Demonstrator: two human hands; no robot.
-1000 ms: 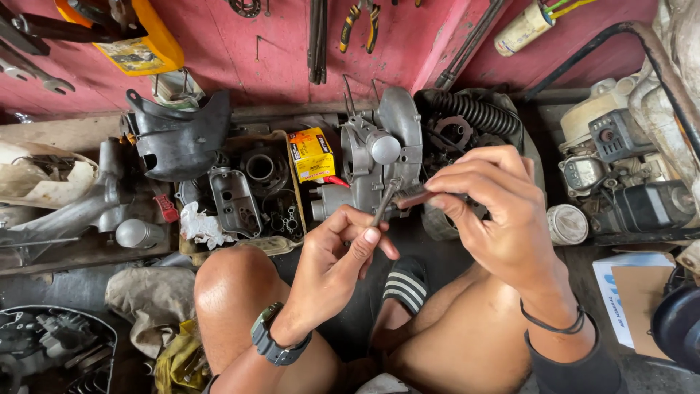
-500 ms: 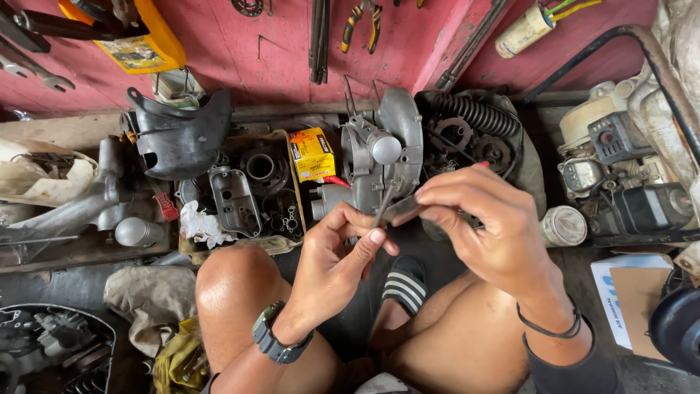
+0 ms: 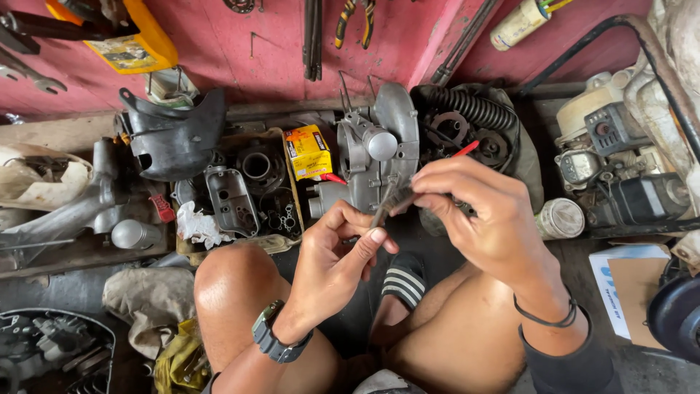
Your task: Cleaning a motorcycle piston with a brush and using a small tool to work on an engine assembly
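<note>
The right hand (image 3: 485,219) pinches a thin dark rod-like tool (image 3: 386,204) between thumb and fingertips, its grip narrow and closed on the tool's upper end, while a red-handled piece (image 3: 465,149) pokes out beyond the knuckles on the far side. The tool slants down and left toward the left hand (image 3: 339,255), whose fingers curl in a narrow grip around the tool's lower tip or some small part there; what exactly it holds cannot be told. Both hands hang above the person's bare knees, with a black watch (image 3: 275,337) on the left wrist and a thin black band (image 3: 543,319) on the right. Just past the hands, on the far side, stands a grey engine casing (image 3: 379,146) with a round boss, and left of it lies a small yellow box (image 3: 308,151). Further left sit a dark metal cover (image 3: 232,201) and a black plastic cowl (image 3: 175,135). To the far right of the casing lies a coiled black spring (image 3: 470,108), and near the right hand stands a small round tin (image 3: 560,217)
</note>
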